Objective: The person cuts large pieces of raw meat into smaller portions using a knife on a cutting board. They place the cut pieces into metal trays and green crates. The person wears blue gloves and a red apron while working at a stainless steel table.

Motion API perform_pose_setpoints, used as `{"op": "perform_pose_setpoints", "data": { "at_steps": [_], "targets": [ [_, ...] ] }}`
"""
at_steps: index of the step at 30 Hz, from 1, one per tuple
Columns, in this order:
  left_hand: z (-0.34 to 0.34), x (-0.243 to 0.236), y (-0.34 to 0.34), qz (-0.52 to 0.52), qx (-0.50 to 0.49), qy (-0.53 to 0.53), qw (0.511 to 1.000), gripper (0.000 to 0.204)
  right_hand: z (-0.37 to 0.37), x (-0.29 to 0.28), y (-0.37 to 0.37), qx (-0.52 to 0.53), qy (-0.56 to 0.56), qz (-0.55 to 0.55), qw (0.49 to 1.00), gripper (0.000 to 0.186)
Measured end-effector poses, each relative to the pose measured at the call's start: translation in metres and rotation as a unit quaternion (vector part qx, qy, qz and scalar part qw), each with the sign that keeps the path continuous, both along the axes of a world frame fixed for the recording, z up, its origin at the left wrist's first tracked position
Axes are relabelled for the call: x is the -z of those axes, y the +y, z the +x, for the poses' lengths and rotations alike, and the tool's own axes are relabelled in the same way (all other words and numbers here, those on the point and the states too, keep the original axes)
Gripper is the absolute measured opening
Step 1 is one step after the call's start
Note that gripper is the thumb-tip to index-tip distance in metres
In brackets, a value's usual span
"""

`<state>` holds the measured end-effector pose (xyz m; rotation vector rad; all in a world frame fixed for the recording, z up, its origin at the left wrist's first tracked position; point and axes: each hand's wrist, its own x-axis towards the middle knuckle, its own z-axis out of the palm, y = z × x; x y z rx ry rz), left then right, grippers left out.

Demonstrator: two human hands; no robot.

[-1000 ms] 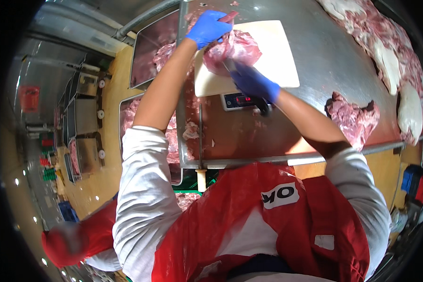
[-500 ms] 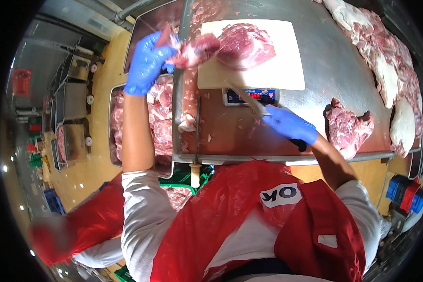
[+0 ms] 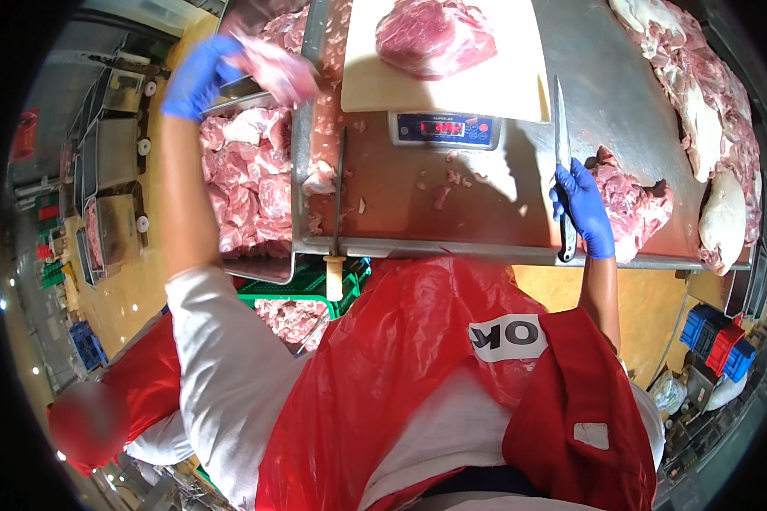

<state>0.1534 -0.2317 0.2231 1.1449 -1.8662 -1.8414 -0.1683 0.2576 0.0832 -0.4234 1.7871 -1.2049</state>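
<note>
My left hand (image 3: 199, 81), in a blue glove, is closed on a piece of meat (image 3: 274, 70) smeared by motion, above the steel trays left of the table. In my right hand (image 3: 585, 209), also gloved in blue, is a knife (image 3: 562, 136) with a dark handle, its blade pointing to the far side. A large round cut of meat (image 3: 435, 38) rests on the white cutting board (image 3: 520, 85). The board lies over a digital scale (image 3: 486, 140) with a lit red display. Close beside my right hand lies another cut of meat (image 3: 632, 204).
A steel tray (image 3: 293, 247) of meat chunks stands at the left, with a second one beyond. A sharpening steel (image 3: 335, 272) lies across the table's near edge, above a green crate (image 3: 349, 298) of trimmings. Large slabs (image 3: 699, 111) line the right side. A co-worker in red (image 3: 149, 358) is at lower left.
My left hand has moved left with the meat, out over the trays. My right hand has swung right with the knife, away from the scale, and the blade now points far.
</note>
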Motion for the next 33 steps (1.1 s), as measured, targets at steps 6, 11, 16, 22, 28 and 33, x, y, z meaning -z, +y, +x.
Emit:
{"op": "perform_pose_setpoints", "data": {
  "at_steps": [6,11,16,22,28,33],
  "targets": [
    [0.028,-0.003,-0.175,-0.309,-0.203,-0.218,0.903,0.036,-0.002,-0.005,-0.010,-0.005,0.028,-0.044,0.999,0.023],
    [-0.071,0.067,-0.047,-0.407,0.044,-0.040,0.912,0.026,-0.002,0.036,0.002,0.093,-0.030,-0.041,0.994,0.015],
    [-0.153,0.100,0.060,-0.472,0.167,-0.007,0.866,0.047,0.018,0.029,-0.064,0.082,-0.064,-0.147,0.984,0.013],
    [-0.172,0.129,0.093,-0.508,0.063,-0.014,0.859,0.058,0.010,-0.004,-0.173,-0.093,0.078,-0.161,0.980,0.015],
    [-0.153,0.139,0.101,-0.550,0.034,-0.031,0.834,0.045,-0.019,-0.046,-0.251,-0.129,-0.024,-0.122,0.984,0.014],
    [-0.148,0.160,0.107,-0.514,-0.042,0.042,0.856,0.042,-0.026,-0.046,-0.268,-0.192,-0.061,-0.063,0.977,0.017]
  ]
}}
